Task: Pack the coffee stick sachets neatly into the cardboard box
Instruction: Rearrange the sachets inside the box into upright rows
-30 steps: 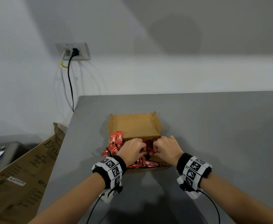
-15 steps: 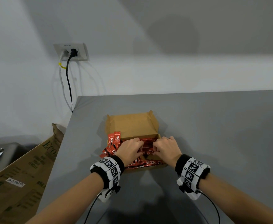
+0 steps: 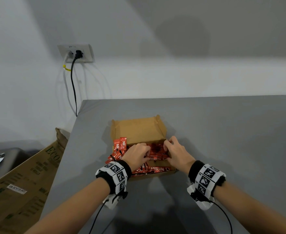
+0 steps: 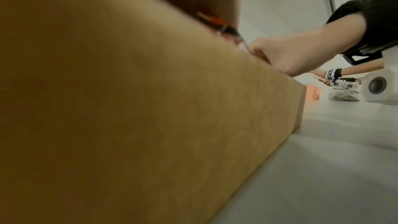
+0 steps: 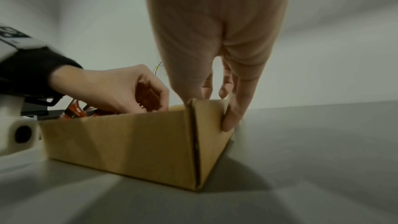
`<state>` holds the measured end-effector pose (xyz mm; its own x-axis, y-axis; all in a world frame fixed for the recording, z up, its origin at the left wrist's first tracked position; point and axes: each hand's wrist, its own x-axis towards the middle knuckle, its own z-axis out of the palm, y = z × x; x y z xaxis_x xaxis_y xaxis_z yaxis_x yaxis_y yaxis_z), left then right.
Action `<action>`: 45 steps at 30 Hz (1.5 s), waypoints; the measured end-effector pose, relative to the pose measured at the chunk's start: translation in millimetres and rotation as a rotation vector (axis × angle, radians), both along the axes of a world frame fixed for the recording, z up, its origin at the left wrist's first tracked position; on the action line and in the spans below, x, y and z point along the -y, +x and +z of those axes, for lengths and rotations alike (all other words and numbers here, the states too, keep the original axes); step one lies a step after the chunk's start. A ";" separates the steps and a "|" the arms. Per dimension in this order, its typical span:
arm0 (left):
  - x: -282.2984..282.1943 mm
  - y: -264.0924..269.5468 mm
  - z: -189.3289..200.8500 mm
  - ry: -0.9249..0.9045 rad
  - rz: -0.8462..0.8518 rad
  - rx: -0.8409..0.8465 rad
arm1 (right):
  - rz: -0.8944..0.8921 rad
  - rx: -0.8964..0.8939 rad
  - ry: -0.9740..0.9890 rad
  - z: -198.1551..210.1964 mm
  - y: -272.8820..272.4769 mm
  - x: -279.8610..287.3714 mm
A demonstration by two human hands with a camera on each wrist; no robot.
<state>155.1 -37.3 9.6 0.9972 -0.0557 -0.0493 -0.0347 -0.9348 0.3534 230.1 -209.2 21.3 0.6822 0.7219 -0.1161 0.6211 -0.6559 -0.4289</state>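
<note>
A: One grey bench carried the open cardboard box, lid flap standing at the far side.

B: Contents?

A: Many red coffee stick sachets lay inside, mostly lengthwise; several at the left end stood up or spilled over the wall. Judged partly packed, tidying left.

B: Hands?

A: Left hand curled down among the sachets, apparently pinching some. Right hand reached into the right end, fingers down against the box's outer corner; whether it held a sachet, could not tell.
</note>
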 end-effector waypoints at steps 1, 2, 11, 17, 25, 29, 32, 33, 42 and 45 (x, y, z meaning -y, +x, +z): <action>-0.2 -0.5 0.1 0.008 -0.003 0.006 | -0.022 -0.006 0.012 -1.8 -0.4 -0.1; -0.2 -0.7 0.3 0.015 -0.006 0.008 | -0.039 -0.006 0.015 -3.7 -0.7 -0.1; 2.8 -0.5 4.1 0.032 -0.036 0.003 | -0.122 0.018 -0.111 1.4 -8.5 -5.2; 2.9 -2.5 4.2 0.017 -0.040 -0.015 | -0.123 0.005 -0.146 1.4 -14.9 -5.7; 3.0 -2.1 3.5 0.044 -0.051 -0.012 | -0.070 0.017 -0.203 2.5 -6.7 -8.0; 3.7 -3.4 2.0 0.048 -0.054 0.004 | -0.044 0.012 -0.208 7.7 -5.9 -7.3; 5.6 -3.6 2.7 0.050 -0.059 0.028 | -0.025 0.006 -0.208 13.4 -5.1 -6.6; 6.2 -3.3 3.0 0.050 -0.061 0.033 | -0.024 -0.002 -0.218 15.4 -5.2 -6.5; 5.2 -2.6 1.2 0.067 -0.053 0.009 | 0.204 0.154 -0.298 21.1 -25.5 -18.0; 5.2 -3.0 1.8 0.057 -0.048 0.015 | 0.293 0.153 -0.373 14.5 -31.7 -24.2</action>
<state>152.1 -42.5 11.3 0.9941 -0.1009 -0.0386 -0.0849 -0.9505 0.2990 198.5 -185.0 35.7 0.4860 0.8142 -0.3176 0.8399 -0.5356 -0.0880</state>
